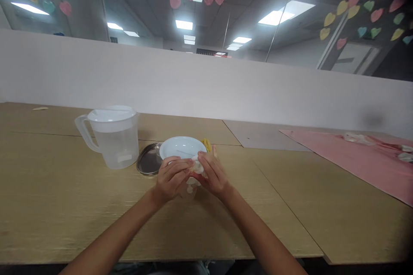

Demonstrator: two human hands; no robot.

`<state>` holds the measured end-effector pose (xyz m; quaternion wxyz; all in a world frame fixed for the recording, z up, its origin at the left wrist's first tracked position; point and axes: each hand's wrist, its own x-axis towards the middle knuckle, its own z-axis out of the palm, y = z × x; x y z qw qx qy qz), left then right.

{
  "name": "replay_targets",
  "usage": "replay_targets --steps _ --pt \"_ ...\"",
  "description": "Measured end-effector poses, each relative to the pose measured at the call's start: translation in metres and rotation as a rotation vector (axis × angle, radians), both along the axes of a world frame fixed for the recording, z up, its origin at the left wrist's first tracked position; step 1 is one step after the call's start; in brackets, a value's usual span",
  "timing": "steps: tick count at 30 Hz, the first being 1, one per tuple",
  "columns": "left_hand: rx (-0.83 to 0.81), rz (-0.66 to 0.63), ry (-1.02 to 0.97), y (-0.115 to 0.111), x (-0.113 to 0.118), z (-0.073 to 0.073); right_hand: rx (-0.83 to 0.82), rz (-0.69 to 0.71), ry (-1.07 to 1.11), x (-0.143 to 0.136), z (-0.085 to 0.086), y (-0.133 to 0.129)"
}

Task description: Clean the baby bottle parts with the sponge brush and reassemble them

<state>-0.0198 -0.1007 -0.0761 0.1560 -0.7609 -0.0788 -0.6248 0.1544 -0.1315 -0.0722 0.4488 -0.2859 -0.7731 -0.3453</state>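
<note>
Both hands meet at the middle of the table, just in front of a white bowl. Between the fingertips of my left hand and my right hand is a small whitish, translucent item, partly covered by the fingers; its exact nature cannot be made out. The fingers of each hand are bent and closed on it. Below it, near the palms, a clear container shows faintly. A round metal tray lies left of the bowl, and something yellow shows behind my right hand.
A translucent lidded pitcher with its handle to the left stands left of the metal tray. Pink cloth covers the table's right side, with plastic-looking items on it. A low white wall runs along the back of the wooden table.
</note>
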Motion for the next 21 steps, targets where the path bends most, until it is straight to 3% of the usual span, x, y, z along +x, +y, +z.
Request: replay_targets --steps 4,8,12,17,21 --pt "-0.231 -0.017 0.084 0.002 0.004 0.001 -0.035 0.029 0.184 0.000 -0.007 0.008" --pt "-0.428 -0.076 0.132 0.003 0.003 0.001 -0.177 -0.009 0.607 0.003 -0.007 0.011" --pt "-0.555 -0.104 0.237 0.008 0.002 -0.006 -0.355 0.101 0.905 0.000 -0.008 0.008" --pt "-0.755 -0.115 0.285 0.014 0.006 -0.019 -0.514 0.209 0.721 -0.011 -0.019 0.005" --pt "-0.919 -0.208 0.250 0.011 0.009 -0.023 -0.597 0.233 0.626 -0.013 -0.020 0.005"
